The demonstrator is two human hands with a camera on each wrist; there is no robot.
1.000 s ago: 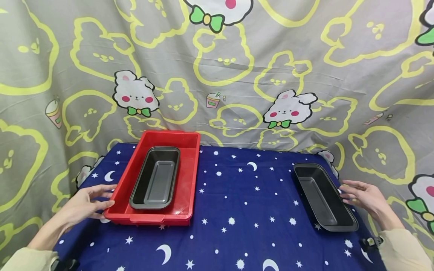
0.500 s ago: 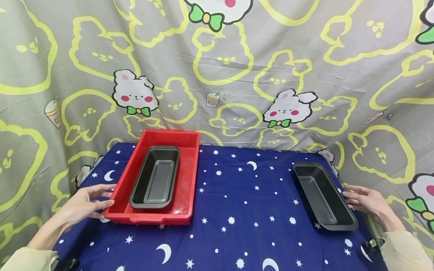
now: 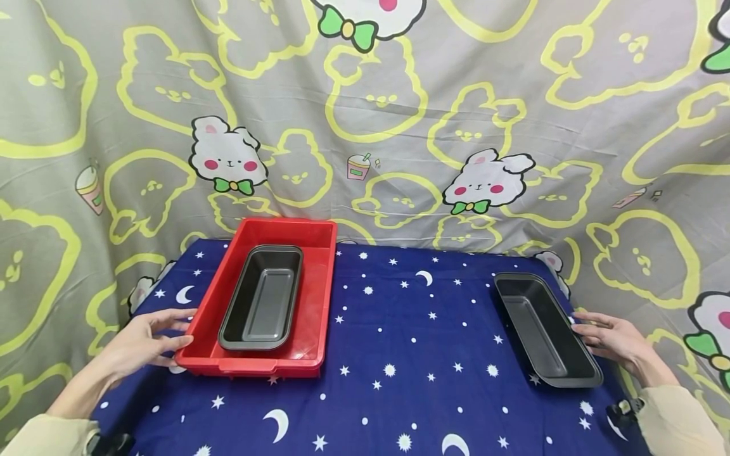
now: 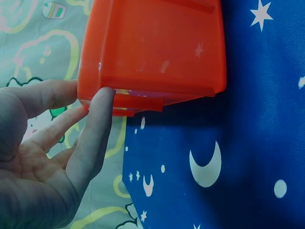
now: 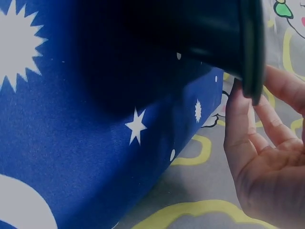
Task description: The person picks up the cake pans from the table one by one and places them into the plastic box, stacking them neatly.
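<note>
My left hand [image 3: 139, 342] reaches the front left corner of a red plastic tray [image 3: 310, 316], its fairly straight fingers against the edge. In the left wrist view, one finger [image 4: 97, 124] lies against the tray's outer side. Inside that tray rests a dark loaf pan [image 3: 268, 310]. A second loaf pan [image 3: 544, 329] stands at the right of the table. Beside its right rim is my right hand [image 3: 618, 342], fingers loosely extended and touching or very near the rim. The right wrist view has fingers [image 5: 238, 124] just below the pan's rim [image 5: 252, 57].
A blue cloth [image 3: 410, 380] with moons and stars covers the table. Behind and along both sides hangs a grey curtain [image 3: 393, 209] with cartoon bunnies. The right pan lies close to the table's right edge, and the red tray near the left edge.
The right hand drew slightly away from the right pan's rim, then came back toward it. My left hand, the tray and both pans look unmoved.
</note>
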